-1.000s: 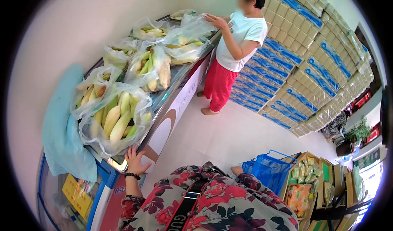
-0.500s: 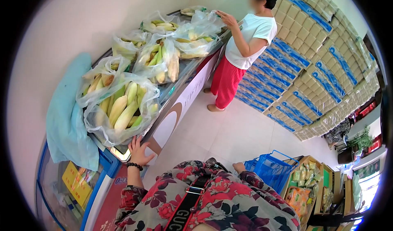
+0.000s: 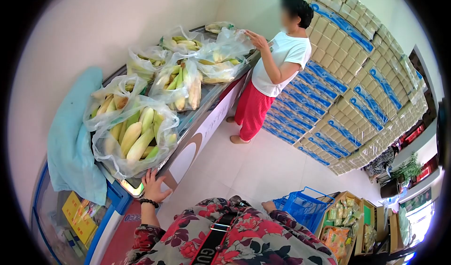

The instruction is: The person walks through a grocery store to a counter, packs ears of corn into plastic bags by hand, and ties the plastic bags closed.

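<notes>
My left hand rests on the near edge of the freezer case, fingers spread and gripping nothing. Just left of those fingertips lies a phone with a lit screen. Right above it sits a clear plastic bag full of corn cobs, partly husked, with its mouth open. More bagged corn is lined up along the case behind it. Low on my right side, my right hand is beside a blue plastic basket; its fingers are mostly hidden, and whether it touches the basket is unclear.
A person in a white top and red trousers stands at the far end of the case, a hand near the bags. Wrapped, stacked packs line the wall. A blue cloth drapes the case. Boxes of packaged goods stand at right.
The whole view has shifted slightly, so things appear lower and further left. My left hand remains at the case edge. The corn bags have not visibly moved.
</notes>
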The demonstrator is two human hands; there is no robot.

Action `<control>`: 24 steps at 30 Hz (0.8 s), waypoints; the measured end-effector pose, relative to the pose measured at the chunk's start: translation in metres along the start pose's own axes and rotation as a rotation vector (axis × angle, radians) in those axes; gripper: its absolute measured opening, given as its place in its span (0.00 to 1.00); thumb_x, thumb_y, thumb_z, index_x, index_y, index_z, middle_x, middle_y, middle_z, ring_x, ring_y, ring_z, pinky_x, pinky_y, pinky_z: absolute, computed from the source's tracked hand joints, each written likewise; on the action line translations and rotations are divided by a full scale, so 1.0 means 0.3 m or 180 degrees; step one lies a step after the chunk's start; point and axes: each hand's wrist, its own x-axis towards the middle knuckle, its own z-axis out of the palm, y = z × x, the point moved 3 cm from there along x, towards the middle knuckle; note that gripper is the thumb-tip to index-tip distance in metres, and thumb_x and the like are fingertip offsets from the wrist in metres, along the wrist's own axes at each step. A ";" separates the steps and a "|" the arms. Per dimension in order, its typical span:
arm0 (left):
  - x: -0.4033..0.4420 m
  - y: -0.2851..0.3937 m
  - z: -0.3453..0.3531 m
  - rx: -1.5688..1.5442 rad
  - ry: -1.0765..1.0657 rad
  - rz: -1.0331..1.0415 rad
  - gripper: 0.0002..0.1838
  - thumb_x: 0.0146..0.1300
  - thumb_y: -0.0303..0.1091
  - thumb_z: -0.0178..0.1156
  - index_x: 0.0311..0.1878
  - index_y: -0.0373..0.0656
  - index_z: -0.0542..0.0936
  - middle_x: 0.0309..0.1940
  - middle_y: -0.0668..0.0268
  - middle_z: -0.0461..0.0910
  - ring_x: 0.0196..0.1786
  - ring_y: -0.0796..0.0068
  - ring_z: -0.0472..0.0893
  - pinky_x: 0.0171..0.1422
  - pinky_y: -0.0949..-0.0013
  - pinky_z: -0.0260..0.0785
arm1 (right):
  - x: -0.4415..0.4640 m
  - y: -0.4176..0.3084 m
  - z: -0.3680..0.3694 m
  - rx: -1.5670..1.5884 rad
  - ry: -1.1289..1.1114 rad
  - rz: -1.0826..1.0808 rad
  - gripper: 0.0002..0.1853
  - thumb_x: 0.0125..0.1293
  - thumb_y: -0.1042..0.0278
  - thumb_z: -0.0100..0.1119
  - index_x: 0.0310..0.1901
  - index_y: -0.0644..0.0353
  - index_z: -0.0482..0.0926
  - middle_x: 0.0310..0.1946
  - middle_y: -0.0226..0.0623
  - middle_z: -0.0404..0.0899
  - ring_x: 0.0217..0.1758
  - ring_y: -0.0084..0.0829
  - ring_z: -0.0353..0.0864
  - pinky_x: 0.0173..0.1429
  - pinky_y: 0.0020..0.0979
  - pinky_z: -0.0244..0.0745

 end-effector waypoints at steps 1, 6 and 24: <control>-0.007 0.002 0.001 -0.0021 0.0034 0.0017 0.31 0.36 0.51 0.69 0.47 0.51 0.80 0.66 0.54 0.59 0.71 0.49 0.49 0.70 0.44 0.38 | -0.032 -0.011 -0.009 0.0173 -0.0001 0.0196 0.26 0.54 0.50 0.49 0.40 0.69 0.80 0.46 0.60 0.76 0.53 0.53 0.75 0.57 0.43 0.70; -0.005 0.003 -0.011 -0.0070 0.0015 -0.0041 0.31 0.37 0.52 0.69 0.48 0.51 0.79 0.66 0.55 0.58 0.71 0.49 0.49 0.69 0.44 0.39 | -0.111 -0.110 -0.110 0.0577 0.0140 0.0385 0.25 0.52 0.52 0.51 0.38 0.69 0.80 0.43 0.60 0.77 0.51 0.55 0.76 0.56 0.43 0.70; 0.007 0.012 -0.021 0.0017 -0.0208 -0.0020 0.34 0.39 0.54 0.68 0.53 0.52 0.77 0.66 0.53 0.57 0.71 0.47 0.48 0.71 0.45 0.37 | -0.061 -0.571 -0.229 -0.0061 0.0146 -0.1173 0.24 0.58 0.46 0.54 0.41 0.61 0.81 0.37 0.49 0.81 0.42 0.43 0.80 0.46 0.39 0.73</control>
